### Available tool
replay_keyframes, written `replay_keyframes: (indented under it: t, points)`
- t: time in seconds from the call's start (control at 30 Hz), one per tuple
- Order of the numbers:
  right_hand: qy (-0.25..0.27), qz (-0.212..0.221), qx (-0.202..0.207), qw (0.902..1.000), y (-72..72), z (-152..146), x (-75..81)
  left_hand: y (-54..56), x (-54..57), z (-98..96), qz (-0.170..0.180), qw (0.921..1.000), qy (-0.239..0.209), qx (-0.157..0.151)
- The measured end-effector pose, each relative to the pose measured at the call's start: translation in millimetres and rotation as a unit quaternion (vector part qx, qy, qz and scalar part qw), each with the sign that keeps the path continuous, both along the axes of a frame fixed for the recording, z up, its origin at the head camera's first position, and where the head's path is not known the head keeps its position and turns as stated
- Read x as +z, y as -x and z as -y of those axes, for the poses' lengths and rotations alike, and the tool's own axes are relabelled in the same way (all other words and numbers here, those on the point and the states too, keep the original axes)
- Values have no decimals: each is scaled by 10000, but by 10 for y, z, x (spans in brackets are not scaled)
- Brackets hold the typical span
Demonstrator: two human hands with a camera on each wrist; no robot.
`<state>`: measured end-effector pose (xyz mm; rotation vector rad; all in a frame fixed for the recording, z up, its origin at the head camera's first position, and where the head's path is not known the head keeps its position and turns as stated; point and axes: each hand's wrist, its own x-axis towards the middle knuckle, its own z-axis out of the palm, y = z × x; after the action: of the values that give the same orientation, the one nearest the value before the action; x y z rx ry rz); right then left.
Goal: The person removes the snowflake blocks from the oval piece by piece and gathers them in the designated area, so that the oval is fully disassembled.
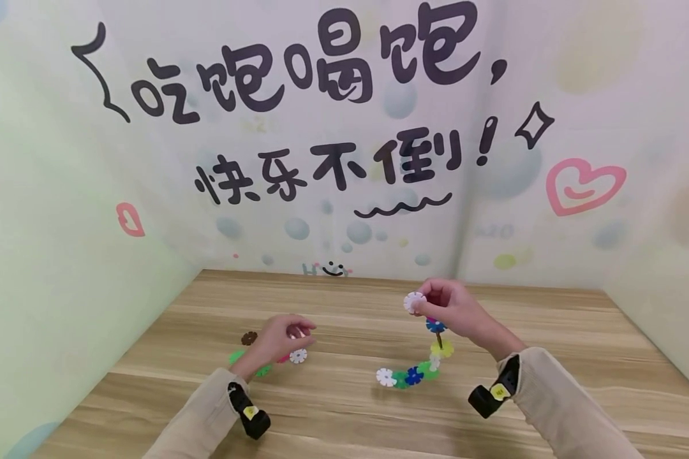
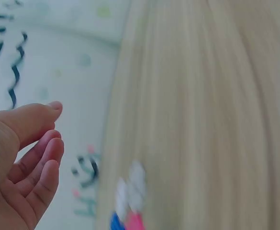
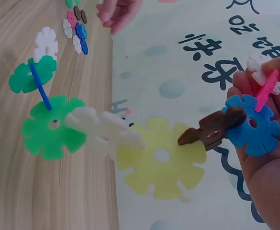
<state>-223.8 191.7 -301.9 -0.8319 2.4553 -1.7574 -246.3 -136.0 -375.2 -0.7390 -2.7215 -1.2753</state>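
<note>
My right hand (image 1: pixel 436 303) is raised over the wooden table (image 1: pixel 344 408) and pinches the top of a chain of snowflake discs (image 1: pixel 430 357), at a white disc (image 1: pixel 414 301). The chain hangs down and its lower end lies on the table. In the right wrist view my fingers (image 3: pixel 274 158) hold the blue disc (image 3: pixel 251 125) with a pink (image 3: pixel 266 90) and a white one above it; brown, yellow (image 3: pixel 161 160), white and green discs (image 3: pixel 51 127) follow. My left hand (image 1: pixel 281 338) hovers with loosely curled, empty fingers (image 2: pixel 39 158) over a small pile of loose discs (image 1: pixel 270 357).
Walls with printed black lettering and a pink heart (image 1: pixel 582 185) close the table in at the back and on both sides. A lone brown disc (image 1: pixel 249 337) lies left of the pile. Bare tabletop shows between the pile and the chain.
</note>
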Motion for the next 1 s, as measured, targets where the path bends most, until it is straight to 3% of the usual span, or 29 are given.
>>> replay_keyframes:
  t: [0.23,0.5,0.8,1.0]
  points:
    - [-61,-49,218,9997,3,77,-33,-89,244,-461,-158,9975,-495,-474]
    - [-57,-189,359,9992,-3,133,-41,-197,480,-926,-492,9865,-1129,-1078]
    - [-72,-243,483,9985,6,140,-59,-423,866,-1125,-394,9791,-1624,-1161]
    - [-108,-108,479,9987,6,146,-67,-412,859,-1172,-252,9744,-1903,-1173]
